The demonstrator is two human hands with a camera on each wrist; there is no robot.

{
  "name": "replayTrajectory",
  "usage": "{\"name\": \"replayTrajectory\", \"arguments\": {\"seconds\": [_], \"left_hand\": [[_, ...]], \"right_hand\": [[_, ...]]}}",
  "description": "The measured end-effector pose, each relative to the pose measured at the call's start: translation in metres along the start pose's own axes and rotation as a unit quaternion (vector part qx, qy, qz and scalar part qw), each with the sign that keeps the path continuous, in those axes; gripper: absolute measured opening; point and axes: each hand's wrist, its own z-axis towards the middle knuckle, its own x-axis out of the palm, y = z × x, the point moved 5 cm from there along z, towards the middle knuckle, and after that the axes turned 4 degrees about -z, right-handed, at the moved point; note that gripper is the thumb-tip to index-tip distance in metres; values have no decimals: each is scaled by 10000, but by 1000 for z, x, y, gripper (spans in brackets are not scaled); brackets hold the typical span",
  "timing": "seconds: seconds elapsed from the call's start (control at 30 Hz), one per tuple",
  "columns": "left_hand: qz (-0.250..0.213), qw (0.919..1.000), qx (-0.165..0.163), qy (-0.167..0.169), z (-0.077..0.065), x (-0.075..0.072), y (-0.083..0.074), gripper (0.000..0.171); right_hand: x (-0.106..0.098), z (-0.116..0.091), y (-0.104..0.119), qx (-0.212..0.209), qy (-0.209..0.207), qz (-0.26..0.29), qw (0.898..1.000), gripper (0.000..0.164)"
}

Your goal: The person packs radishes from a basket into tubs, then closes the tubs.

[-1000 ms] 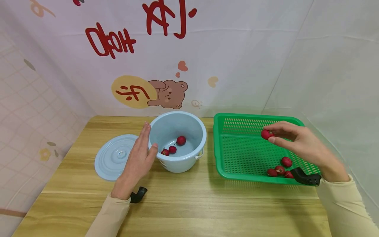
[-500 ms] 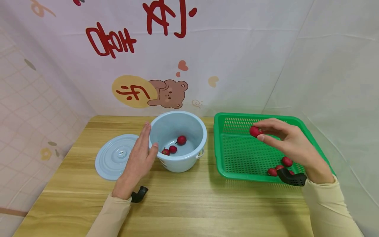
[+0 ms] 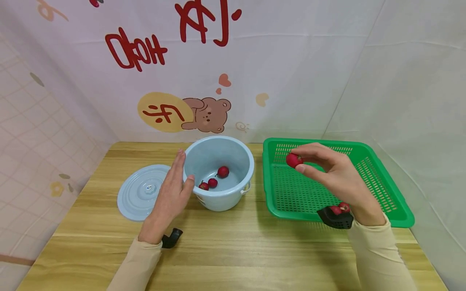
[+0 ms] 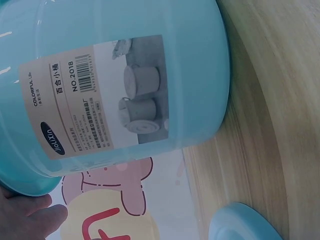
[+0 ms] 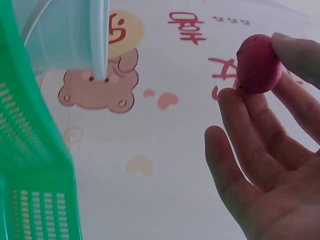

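Note:
In the head view, my right hand (image 3: 335,173) pinches a red radish (image 3: 293,160) between thumb and fingertips, above the left part of the green basket (image 3: 267,182). The right wrist view shows the same radish (image 5: 259,64) held at the fingertips, the other fingers loosely bent. My left hand (image 3: 172,200) rests with straight fingers against the left side of the light blue bucket (image 3: 218,205). In the left wrist view, its fingers (image 4: 47,220) lie right at the rim. Inside the bucket are three radishes (image 3: 223,171). More radishes (image 3: 335,209) lie in the basket, partly hidden by my right wrist.
A light blue lid (image 3: 134,198) lies on the wooden table (image 3: 247,258) left of the bucket, partly behind my left hand. The bucket's handle (image 3: 246,188) hangs at its right side. A printed white cloth (image 3: 291,81) rises behind the table.
My right hand has carried the radish leftward across the basket toward the bucket. The left hand has stayed at the bucket.

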Motion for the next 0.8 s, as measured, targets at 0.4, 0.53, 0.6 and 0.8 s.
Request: {"name": "replayTrajectory", "arguments": {"seconds": [0.4,0.53,0.6,0.8], "left_hand": [[-7,10000,-34,-5,0,0,0,68],[-11,10000,-21,-11,0,0,0,68],[-15,10000,-16,-11,0,0,0,68],[-14,10000,-32,2,0,0,0,69]], "right_hand": [[28,14,9,-351,-92,486,9982,36],[38,18,10,-384,-128,604,9974,36],[43,20,10,-369,-143,660,9970,35],[58,25,11,-210,-163,864,9959,32]]}}
